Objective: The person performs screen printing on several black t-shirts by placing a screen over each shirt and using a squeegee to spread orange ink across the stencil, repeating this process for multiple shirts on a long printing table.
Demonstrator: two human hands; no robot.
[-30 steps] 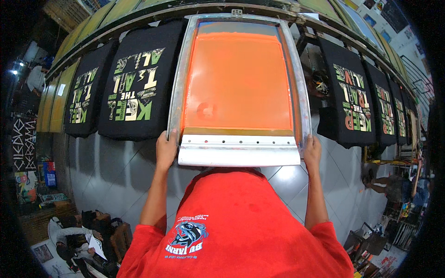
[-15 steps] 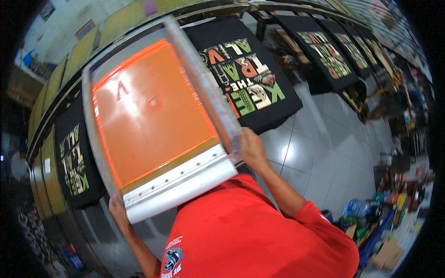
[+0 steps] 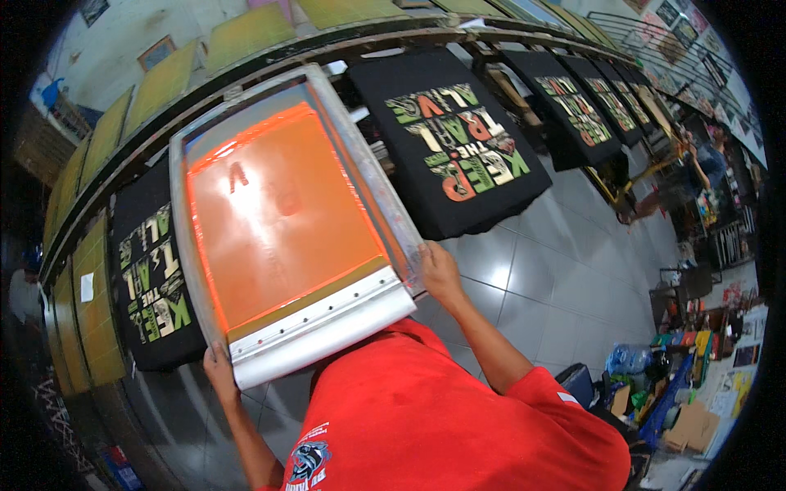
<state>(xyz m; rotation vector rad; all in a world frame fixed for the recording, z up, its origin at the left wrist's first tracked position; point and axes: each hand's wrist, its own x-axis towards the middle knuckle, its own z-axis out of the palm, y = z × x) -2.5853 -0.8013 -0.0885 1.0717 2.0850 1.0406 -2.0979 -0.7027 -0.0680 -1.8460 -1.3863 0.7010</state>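
I hold a large screen printing frame (image 3: 286,221) in front of me, its orange mesh facing up and a white strip with a row of small bolts along the edge nearest my body. My left hand (image 3: 219,370) is closed round the frame's near left corner. At the near right side my right hand (image 3: 438,268) grips the other rail. Black printed T-shirts lie on both sides, one on the left (image 3: 151,274) and one on the right (image 3: 458,139). Whatever lies directly under the frame is hidden.
A long rack rail (image 3: 246,82) runs behind the shirts, with yellowish boards (image 3: 250,34) beyond it. More black shirts (image 3: 565,106) hang over boards to the far right. A person (image 3: 704,164) is at the right. Boxes and a clear plastic jug (image 3: 629,360) stand lower right.
The frame has shifted slightly right and down in view, and more of the shirts on both sides shows. Both hands keep their hold on it.
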